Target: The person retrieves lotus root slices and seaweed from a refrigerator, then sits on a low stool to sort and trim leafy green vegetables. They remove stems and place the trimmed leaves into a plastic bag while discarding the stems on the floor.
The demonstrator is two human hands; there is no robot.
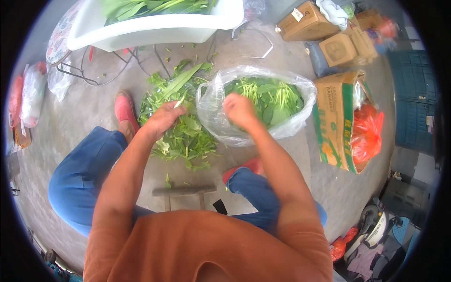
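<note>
My left hand (163,118) is closed around a leafy green stalk (181,97), whose pale cut end shows by the thumb and forefinger. Under and around that hand, a loose pile of green leaves and trimmings (188,143) lies on the floor. My right hand (238,110), slightly blurred, is over the left side of a clear plastic bag (213,105). Its fingers are curled in, and whatever they may hold is hidden. Inside the open bag rest many leafy greens (277,101) with light green stems.
A white tub (159,35) of long greens stands on a wire-legged stand at the far side. Right of the bag is a banana carton (336,124) holding a red plastic bag (366,134); more cardboard boxes (307,23) sit behind. A small wooden stool (184,191) is between my legs.
</note>
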